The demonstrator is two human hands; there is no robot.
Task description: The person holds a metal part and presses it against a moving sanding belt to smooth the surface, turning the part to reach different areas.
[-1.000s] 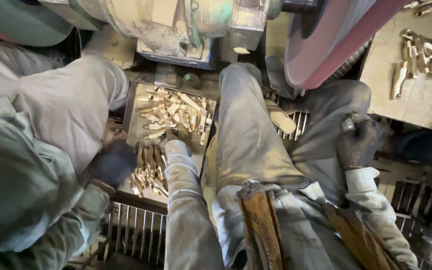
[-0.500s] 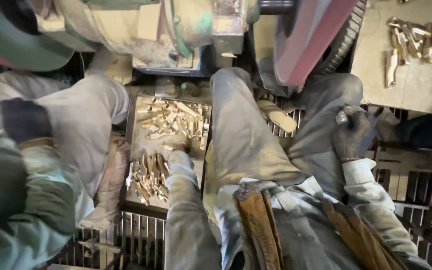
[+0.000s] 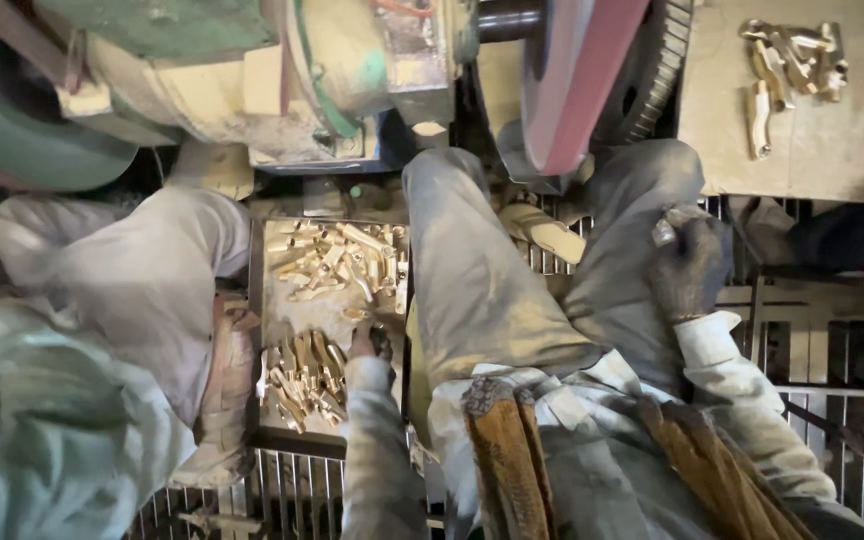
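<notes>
The left hand (image 3: 367, 343) reaches down into the tray (image 3: 257, 300) between the knees, fingers closing among brass parts (image 3: 302, 375); its grip cannot be told. Right of the tray, the gloved right hand (image 3: 687, 262) rests fisted on the thigh, holding a small piece (image 3: 664, 232). Beyond the tray, the grinding wheel (image 3: 577, 85) stands within reach, and a counter (image 3: 802, 150) carries more brass parts.

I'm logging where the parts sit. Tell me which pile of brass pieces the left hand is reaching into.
The near pile in the tray, its pieces lying side by side, meets the left hand. The far pile is loose and jumbled; a third heap sits on the bench.
</notes>
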